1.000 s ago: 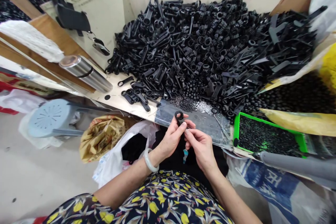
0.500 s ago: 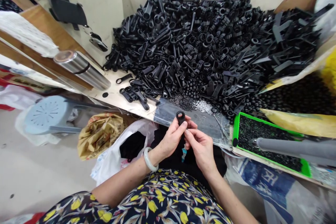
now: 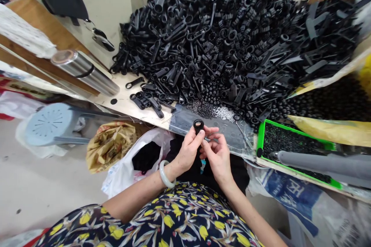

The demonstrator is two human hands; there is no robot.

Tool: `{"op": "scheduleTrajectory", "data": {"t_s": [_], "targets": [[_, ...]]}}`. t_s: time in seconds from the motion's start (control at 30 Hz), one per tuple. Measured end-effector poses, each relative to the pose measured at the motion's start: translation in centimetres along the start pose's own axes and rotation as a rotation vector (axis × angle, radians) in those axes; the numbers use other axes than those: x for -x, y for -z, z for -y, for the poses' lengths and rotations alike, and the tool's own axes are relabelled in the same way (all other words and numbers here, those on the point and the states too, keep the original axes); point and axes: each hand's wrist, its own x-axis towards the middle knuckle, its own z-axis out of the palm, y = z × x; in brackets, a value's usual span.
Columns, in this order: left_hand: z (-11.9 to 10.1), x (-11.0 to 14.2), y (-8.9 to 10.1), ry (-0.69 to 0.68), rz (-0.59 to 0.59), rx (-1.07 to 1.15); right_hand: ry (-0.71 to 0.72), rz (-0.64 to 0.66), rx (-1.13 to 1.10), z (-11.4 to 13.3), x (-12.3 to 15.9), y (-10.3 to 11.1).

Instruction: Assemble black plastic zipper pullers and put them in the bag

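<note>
My left hand (image 3: 188, 147) is closed around a black ring-ended plastic part (image 3: 198, 124), its ring sticking up above the thumb. Against the lower side of that part, my right hand (image 3: 218, 156) has thumb and fingertips pinched together; whatever they grip is too small or hidden to name. Below the fingers shows a small light-blue piece (image 3: 203, 166); I cannot tell what it is attached to. Just beyond the hands, tiny silver pins (image 3: 224, 114) lie beside small dark pieces (image 3: 199, 109) on the grey-covered bench edge (image 3: 185, 121).
A large heap of black plastic parts (image 3: 203, 38) fills the bench behind. Several ring-ended parts lie apart at left (image 3: 149, 102), near a steel flask (image 3: 87, 71). At right is a green tray (image 3: 261, 139) of small black pieces, with a grey bar (image 3: 315, 160) across it.
My view has shifted slightly. The left hand keeps its hold on the black part, while the right hand's outer fingers have lifted and spread a little at the part.
</note>
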Motion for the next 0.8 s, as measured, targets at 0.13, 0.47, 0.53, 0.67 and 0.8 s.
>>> {"op": "scheduleTrajectory", "data": {"t_s": [0.13,0.47,0.53,0.67,0.8], "targets": [[-0.4,0.0,0.0,0.010,0.004,0.021,0.044,0.087,0.020,0.2,-0.2,-0.5],[-3.4,-0.8,2.4,0.048,-0.107,-0.077,0.133,0.150,0.158,1.4,-1.2,0.7],[-3.4,-0.7,3.0,0.075,-0.133,-0.079,0.121,0.175,0.196,1.2,-1.2,0.8],[-2.5,-0.4,3.3,0.059,-0.140,-0.081,0.049,0.176,0.106,0.5,-1.3,0.7],[-2.0,-0.8,3.0,0.058,-0.122,-0.031,-0.072,0.214,-0.038,0.9,-1.7,1.1]]}}
